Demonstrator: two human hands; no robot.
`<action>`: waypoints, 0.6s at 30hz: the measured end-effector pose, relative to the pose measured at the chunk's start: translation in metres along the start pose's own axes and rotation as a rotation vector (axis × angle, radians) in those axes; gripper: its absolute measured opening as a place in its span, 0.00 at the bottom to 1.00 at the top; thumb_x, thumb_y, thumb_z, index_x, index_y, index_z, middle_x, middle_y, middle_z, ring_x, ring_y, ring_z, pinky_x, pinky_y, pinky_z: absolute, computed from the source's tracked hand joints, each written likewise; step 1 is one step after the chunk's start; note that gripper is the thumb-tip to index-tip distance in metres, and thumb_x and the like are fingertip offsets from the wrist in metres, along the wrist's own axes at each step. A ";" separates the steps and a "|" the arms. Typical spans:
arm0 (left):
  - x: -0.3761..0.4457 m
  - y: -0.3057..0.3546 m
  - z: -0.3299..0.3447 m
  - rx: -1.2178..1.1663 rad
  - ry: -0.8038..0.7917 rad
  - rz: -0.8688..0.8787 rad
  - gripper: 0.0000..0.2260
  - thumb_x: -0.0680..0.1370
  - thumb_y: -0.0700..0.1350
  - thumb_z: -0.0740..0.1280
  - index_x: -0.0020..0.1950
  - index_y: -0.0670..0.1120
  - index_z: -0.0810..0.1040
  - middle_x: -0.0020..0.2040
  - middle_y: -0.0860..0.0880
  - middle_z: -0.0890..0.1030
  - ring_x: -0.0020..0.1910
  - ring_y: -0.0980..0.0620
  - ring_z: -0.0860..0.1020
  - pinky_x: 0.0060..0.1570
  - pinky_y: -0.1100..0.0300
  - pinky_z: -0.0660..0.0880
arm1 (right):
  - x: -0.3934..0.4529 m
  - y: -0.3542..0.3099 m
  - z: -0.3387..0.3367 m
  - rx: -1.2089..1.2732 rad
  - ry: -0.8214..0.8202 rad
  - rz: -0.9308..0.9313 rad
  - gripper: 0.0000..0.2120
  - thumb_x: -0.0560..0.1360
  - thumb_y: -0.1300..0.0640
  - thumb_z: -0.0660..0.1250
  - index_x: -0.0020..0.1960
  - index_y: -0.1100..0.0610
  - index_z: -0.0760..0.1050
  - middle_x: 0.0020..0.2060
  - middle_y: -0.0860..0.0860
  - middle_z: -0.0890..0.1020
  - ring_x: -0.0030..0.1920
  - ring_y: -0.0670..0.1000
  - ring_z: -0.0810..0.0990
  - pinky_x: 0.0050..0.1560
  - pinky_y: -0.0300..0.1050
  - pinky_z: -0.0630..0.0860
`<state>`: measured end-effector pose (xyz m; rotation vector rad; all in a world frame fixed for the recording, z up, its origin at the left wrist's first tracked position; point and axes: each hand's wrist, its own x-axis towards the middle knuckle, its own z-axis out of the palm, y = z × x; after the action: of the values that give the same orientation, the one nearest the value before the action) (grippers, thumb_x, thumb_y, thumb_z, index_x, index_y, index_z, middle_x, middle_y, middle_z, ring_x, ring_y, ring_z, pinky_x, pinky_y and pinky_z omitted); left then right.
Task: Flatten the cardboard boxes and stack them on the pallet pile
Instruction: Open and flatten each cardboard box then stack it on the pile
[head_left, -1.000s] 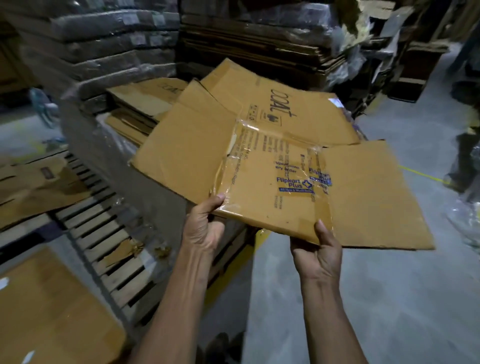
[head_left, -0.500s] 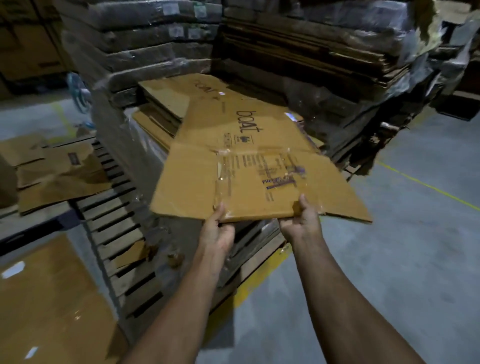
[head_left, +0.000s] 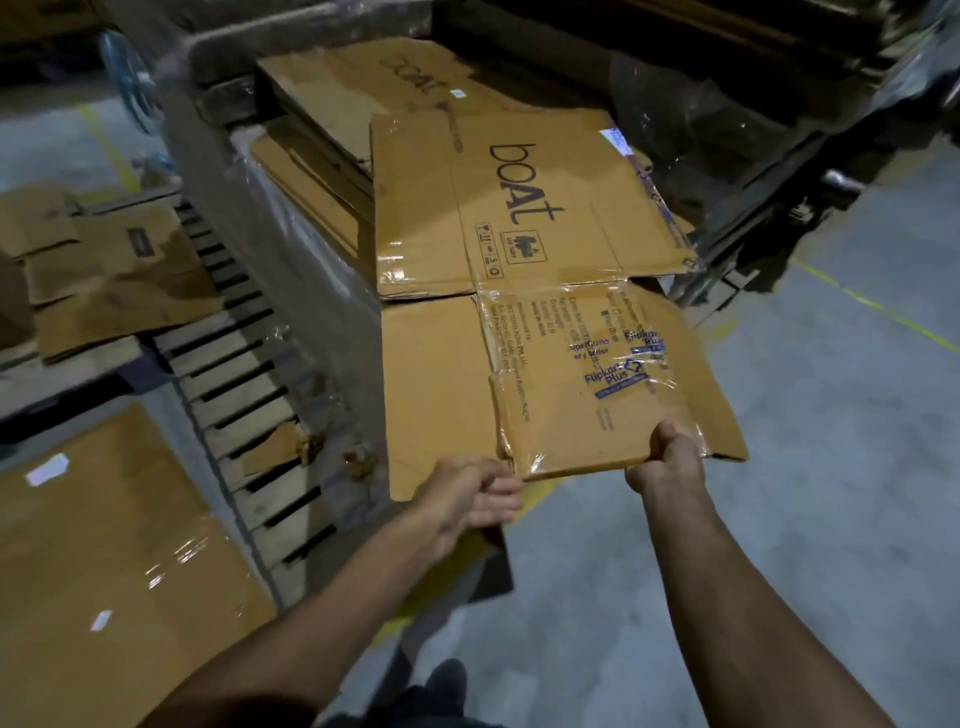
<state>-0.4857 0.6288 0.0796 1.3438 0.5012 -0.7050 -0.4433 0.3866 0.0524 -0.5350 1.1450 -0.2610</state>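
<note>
Both our hands held the near edge of the big flat brown cardboard box (head_left: 519, 291) with "boAt" printed on it. Our left hand (head_left: 470, 496) and right hand (head_left: 667, 460) were curled round it. Its far half lay on the wrapped pallet pile (head_left: 291, 218). It looked light, bendy, and slippery where taped. Open grey floor (head_left: 779, 519) lay right; a wooden pallet (head_left: 244, 395) sat left.

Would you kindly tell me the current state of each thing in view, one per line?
boAt carton: flattened, far half lying on the pile, near flaps overhanging.
Left hand: fingers curled at the left flap's near edge; grip unclear.
Right hand: gripping the taped Flipkart Plus flap.
Pallet pile: flat cartons stacked, wrapped in film.
Wooden pallet: slats bare, holding some flattened cartons.
</note>
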 end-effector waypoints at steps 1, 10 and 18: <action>0.006 0.010 -0.005 0.091 0.105 0.141 0.08 0.82 0.39 0.63 0.54 0.37 0.81 0.45 0.42 0.85 0.40 0.48 0.83 0.36 0.60 0.80 | 0.004 -0.004 -0.001 -0.014 0.013 -0.008 0.08 0.77 0.62 0.69 0.56 0.56 0.78 0.46 0.53 0.84 0.45 0.53 0.83 0.47 0.56 0.82; 0.107 0.076 -0.030 0.093 0.599 0.236 0.24 0.82 0.53 0.60 0.75 0.44 0.66 0.69 0.42 0.74 0.63 0.42 0.74 0.61 0.47 0.73 | 0.027 -0.058 0.008 -0.130 -0.026 -0.073 0.09 0.77 0.64 0.69 0.54 0.57 0.72 0.44 0.53 0.82 0.44 0.53 0.82 0.49 0.56 0.81; 0.137 0.112 -0.006 -0.341 0.439 0.187 0.17 0.82 0.56 0.60 0.46 0.46 0.82 0.42 0.46 0.83 0.38 0.47 0.81 0.43 0.53 0.79 | 0.082 -0.094 -0.016 -0.001 -0.317 0.108 0.20 0.75 0.48 0.69 0.64 0.55 0.79 0.56 0.54 0.85 0.57 0.56 0.83 0.55 0.56 0.79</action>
<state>-0.3100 0.6195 0.0614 1.1993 0.7952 -0.1539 -0.4177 0.2651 0.0320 -0.4937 0.8623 -0.0783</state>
